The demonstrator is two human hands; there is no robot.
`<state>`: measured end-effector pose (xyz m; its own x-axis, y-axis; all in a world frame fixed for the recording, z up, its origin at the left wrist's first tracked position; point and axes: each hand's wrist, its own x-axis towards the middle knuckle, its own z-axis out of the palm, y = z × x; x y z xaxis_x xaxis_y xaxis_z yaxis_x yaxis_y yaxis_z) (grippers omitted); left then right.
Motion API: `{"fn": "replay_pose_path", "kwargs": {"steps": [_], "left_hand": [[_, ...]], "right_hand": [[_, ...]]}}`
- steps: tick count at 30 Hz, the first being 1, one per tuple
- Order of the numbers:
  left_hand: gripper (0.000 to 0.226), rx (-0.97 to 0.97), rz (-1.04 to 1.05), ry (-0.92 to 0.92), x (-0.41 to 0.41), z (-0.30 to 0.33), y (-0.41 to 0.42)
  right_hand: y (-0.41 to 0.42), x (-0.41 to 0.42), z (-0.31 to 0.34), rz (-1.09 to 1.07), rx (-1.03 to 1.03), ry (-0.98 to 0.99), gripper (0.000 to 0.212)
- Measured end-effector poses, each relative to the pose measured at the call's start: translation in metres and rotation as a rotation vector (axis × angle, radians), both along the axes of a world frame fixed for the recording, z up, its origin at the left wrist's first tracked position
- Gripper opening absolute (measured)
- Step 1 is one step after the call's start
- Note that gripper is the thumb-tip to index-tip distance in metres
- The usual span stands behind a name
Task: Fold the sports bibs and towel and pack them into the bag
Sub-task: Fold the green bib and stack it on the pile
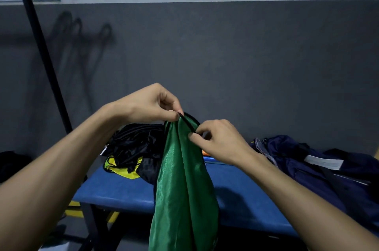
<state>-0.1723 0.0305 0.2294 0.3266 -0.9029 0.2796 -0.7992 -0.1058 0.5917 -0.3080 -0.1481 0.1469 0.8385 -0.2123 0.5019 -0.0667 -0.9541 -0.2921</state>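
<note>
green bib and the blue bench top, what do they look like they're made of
Green bib: thin, glossy synthetic fabric, probably polyester; it shines in streaks, hangs limp, and has black edge binding. Blue bench top: looks like matte padded vinyl or similar covering, smooth with a rounded front edge; uncertain in this dim light.

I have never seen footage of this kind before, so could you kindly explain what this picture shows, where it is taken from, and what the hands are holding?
There is no machine here: a person wears a camera on the head, so the single picture looks forward and down at their own bare arms. The left hand and the right hand each pinch the black-trimmed top edge of a shiny green bib, which hangs down in front of a blue bench. On the bench lie a black and yellow pile of fabric on the left and a dark navy bag on the right. A dark pole leans at the left, before a grey wall.
</note>
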Motion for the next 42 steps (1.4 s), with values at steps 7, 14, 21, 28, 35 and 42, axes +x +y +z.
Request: {"fn": "replay_pose_path", "kwargs": {"steps": [7,14,21,28,35,42], "left_hand": [[0.004,-0.090,0.042,0.078,0.005,-0.011,-0.001],[0.016,-0.175,0.080,0.271,0.008,-0.016,-0.006],[0.009,-0.303,0.194,0.237,0.015,-0.017,-0.004],[0.006,-0.558,0.164,0.308,0.016,-0.008,0.003],[0.007,-0.492,0.144,0.253,0.033,-0.018,0.016],[0.018,-0.031,0.148,0.021,0.058,-0.050,0.022]], "right_hand": [[-0.014,-0.007,-0.003,0.255,0.570,-0.177,0.023],[-0.011,-0.004,-0.017,0.457,0.644,-0.158,0.037],[-0.027,-0.014,-0.021,0.430,0.269,-0.069,0.041],[-0.059,-0.018,-0.069,0.269,0.078,0.067,0.047],[-0.104,-0.026,-0.037,-0.131,0.192,-0.275,0.011],[-0.106,-0.035,0.019,0.061,0.531,-0.441,0.012]]}}
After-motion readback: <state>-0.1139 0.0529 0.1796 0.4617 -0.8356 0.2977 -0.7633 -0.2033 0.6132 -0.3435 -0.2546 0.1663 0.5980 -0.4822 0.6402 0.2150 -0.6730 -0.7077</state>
